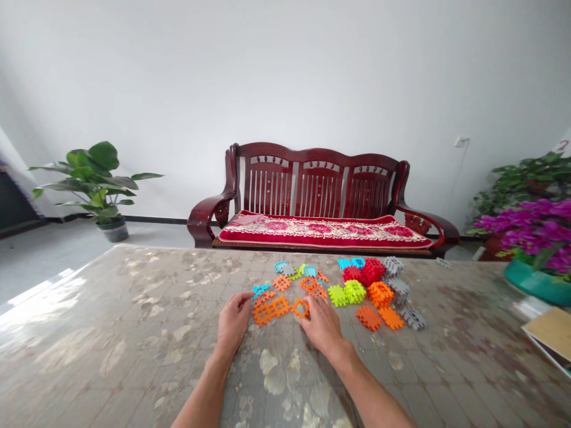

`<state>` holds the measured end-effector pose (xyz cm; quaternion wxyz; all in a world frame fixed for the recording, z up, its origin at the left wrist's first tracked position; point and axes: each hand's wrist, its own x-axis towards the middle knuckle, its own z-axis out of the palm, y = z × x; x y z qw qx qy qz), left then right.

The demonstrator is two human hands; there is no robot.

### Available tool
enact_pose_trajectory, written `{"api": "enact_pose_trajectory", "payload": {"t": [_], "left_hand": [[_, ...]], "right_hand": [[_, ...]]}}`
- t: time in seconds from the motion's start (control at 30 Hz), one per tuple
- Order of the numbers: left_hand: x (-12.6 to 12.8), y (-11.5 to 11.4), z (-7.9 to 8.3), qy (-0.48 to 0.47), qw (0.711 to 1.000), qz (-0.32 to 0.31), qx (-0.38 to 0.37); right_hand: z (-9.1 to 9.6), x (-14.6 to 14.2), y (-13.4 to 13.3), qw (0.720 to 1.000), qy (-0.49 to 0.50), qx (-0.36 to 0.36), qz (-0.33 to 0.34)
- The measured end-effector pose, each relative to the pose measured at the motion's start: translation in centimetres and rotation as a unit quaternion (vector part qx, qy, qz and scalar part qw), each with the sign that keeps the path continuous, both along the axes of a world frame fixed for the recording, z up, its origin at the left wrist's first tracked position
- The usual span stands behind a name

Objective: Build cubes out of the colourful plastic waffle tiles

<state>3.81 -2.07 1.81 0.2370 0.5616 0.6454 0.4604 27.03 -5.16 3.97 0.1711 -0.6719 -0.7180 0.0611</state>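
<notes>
Over the tabletop, my right hand (pixel 322 321) pinches an orange open square building tile (pixel 300 308) at its right edge. Two joined orange window tiles (pixel 272 310) lie flat between my hands. My left hand (pixel 234 321) is on their left, its fingers curled together; whether anything is in them is hidden. Just past its fingertips are a blue tile (pixel 261 289) and an orange tile (pixel 264 298). Beyond my hands lie more loose interlocking tiles: an orange one (pixel 282 283), a grey one (pixel 288 270) and linked orange ones (pixel 313 287).
Right of my hands are stacks of tiles: red (pixel 373 271), lime green (pixel 355 291), orange (pixel 380 295) and grey (pixel 400 290). A patterned cloth (pixel 147 351) covers the table. Purple flowers in a teal pot (pixel 537 282) and a booklet (pixel 551 333) stand at right; a wooden bench (pixel 319 184) is behind.
</notes>
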Motion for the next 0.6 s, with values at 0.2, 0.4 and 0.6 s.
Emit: {"api": "enact_pose_trajectory", "payload": {"t": [0.2,0.4,0.6], "left_hand": [[-0.2,0.3,-0.4,0.019,1.000,-0.007,-0.005],[-0.6,0.6,-0.9,0.025,1.000,-0.013,-0.012],[-0.8,0.9,-1.2,0.028,0.999,-0.010,-0.021]], "right_hand": [[-0.5,0.3,0.2,1.000,-0.012,0.009,0.005],[-0.9,0.9,-0.5,0.999,0.030,0.044,-0.004],[-0.1,5.2,-0.7,0.989,0.081,0.107,-0.069]]}}
